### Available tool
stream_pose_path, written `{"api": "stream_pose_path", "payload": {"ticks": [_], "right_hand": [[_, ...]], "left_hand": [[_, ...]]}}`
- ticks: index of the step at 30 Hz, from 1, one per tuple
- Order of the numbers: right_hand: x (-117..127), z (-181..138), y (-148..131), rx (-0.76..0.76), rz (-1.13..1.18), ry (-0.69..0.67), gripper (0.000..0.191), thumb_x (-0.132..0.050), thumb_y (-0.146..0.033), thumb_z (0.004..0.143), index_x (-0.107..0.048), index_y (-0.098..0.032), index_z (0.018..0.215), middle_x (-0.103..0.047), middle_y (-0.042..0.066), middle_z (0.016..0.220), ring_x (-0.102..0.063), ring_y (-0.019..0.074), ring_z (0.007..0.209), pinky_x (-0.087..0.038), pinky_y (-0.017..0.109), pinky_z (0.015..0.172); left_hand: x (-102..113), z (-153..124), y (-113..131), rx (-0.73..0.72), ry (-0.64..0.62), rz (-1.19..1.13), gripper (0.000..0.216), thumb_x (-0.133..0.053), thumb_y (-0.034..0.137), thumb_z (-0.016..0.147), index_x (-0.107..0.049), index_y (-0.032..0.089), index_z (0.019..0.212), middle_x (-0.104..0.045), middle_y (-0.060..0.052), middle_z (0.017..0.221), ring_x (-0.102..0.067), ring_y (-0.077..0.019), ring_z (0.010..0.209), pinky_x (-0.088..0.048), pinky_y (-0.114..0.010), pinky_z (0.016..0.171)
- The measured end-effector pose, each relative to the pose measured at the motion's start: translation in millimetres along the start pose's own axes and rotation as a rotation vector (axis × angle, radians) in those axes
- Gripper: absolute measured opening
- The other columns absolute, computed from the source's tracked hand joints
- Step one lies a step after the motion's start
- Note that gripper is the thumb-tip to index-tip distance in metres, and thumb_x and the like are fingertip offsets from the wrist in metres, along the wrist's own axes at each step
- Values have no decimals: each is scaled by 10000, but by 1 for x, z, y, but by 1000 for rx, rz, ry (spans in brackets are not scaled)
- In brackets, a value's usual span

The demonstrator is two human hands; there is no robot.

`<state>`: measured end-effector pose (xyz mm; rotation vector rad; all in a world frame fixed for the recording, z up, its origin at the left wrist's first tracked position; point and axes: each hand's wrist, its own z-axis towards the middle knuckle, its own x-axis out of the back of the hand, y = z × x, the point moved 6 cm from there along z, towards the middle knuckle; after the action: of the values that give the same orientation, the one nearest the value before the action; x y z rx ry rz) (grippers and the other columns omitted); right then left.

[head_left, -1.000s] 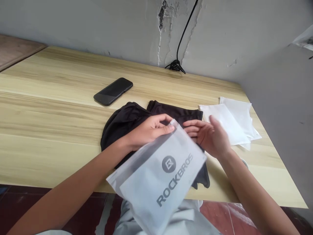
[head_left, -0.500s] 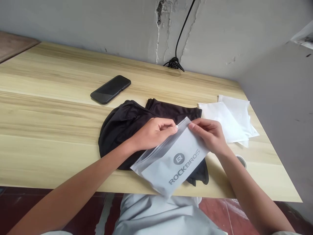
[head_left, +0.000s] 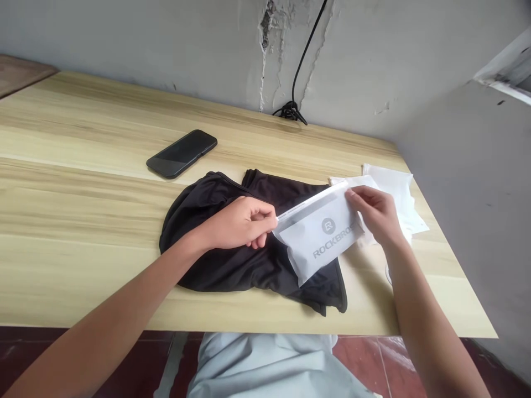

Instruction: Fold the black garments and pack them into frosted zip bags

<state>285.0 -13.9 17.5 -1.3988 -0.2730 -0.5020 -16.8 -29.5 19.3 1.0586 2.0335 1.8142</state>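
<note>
A frosted zip bag (head_left: 309, 251) printed with "ROCKBROS" hangs between my two hands, above the table. My left hand (head_left: 244, 222) is closed in a pinch on the left end of its white zip edge. At the upper right corner, my right hand (head_left: 373, 210) grips the bag between thumb and fingers. Under the bag and my left hand lies a black cloth garment (head_left: 193, 213), spread out and partly folded; the bag covers part of it.
On the wood-grain table (head_left: 83, 221), a black phone (head_left: 182, 153) lies beyond the garment. Several white bags (head_left: 394, 188) are piled on the right. A bundled black cable (head_left: 291, 110) rests against the wall. A round object by my right forearm is mostly hidden.
My left hand has moved left and down along the zip edge to the bag's left end. The bag has risen and turned flatter, and my right hand has shifted a little right.
</note>
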Motion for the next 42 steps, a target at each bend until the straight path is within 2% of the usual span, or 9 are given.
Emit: {"api": "stream_pose_path", "payload": {"ticks": [2,4,8,14,24,30,33,36,42], "right_hand": [[-10,-8,-15,154,-163,49,392,-674,-543,948,-728,-249,1202,-745,123,1227,-712,311,1087,-574,469,882],[-29,-20,-33,278,-309,19,570,-595,-562,1000,-588,-247,1475,-616,160,1515,-580,351,1394,-478,554,1118],[-80,-45,-43,279,-572,-353,723,-451,-660,1040,-382,-297,1662,-331,75,1753,-248,351,1637,-211,618,1303],[-98,-49,-36,242,-701,-416,899,-476,-792,957,-326,-295,1691,-249,51,1777,-162,367,1658,-100,640,1323],[-105,-49,-35,237,-804,-433,938,-468,-822,945,-328,-273,1693,-239,88,1778,-167,391,1653,-133,662,1309],[-106,-48,-32,251,-826,-442,906,-467,-803,961,-316,-297,1697,-225,92,1783,-157,409,1651,-147,679,1298],[-106,-48,-30,278,-840,-457,775,-416,-691,1038,-306,-302,1699,-209,86,1787,-152,395,1655,-166,678,1293],[-106,-49,-29,296,-858,-465,684,-368,-569,1090,-295,-276,1703,-192,76,1791,-134,375,1661,-171,666,1297],[-110,-50,-32,300,-834,-462,699,-394,-554,1089,-298,-235,1703,-162,109,1790,-101,386,1664,-152,694,1293]], "left_hand": [[2,2,-3,10,53,42,274,-590,287,930,-614,194,674,-702,-24,596,-659,-134,530,-500,-205,497],[5,4,-8,35,108,83,260,-586,290,929,-616,198,687,-711,-22,613,-667,-139,532,-496,-212,494],[8,9,-15,82,179,147,229,-600,341,930,-636,208,748,-724,-10,640,-641,-141,485,-487,-239,496],[8,11,-19,93,215,268,188,-626,415,924,-680,240,882,-690,27,616,-625,-154,493,-450,-256,514],[10,13,-20,120,221,346,246,-679,429,889,-678,265,1073,-638,66,584,-627,-170,536,-431,-264,556],[-8,2,16,-211,576,730,242,-577,371,978,-745,210,1044,-764,-87,1005,-718,-243,907,-515,-344,837],[-44,8,18,-397,367,798,532,-559,529,1008,-671,158,1373,-677,-185,1426,-633,-344,1322,-455,-450,1114],[-66,15,3,-378,175,825,906,-453,725,1004,-372,87,1642,-372,-217,1706,-346,-361,1594,-297,-522,1280],[-69,15,-15,-332,187,987,1007,-308,796,1003,-255,58,1686,-226,-193,1751,-221,-320,1643,-237,-485,1332]]}}
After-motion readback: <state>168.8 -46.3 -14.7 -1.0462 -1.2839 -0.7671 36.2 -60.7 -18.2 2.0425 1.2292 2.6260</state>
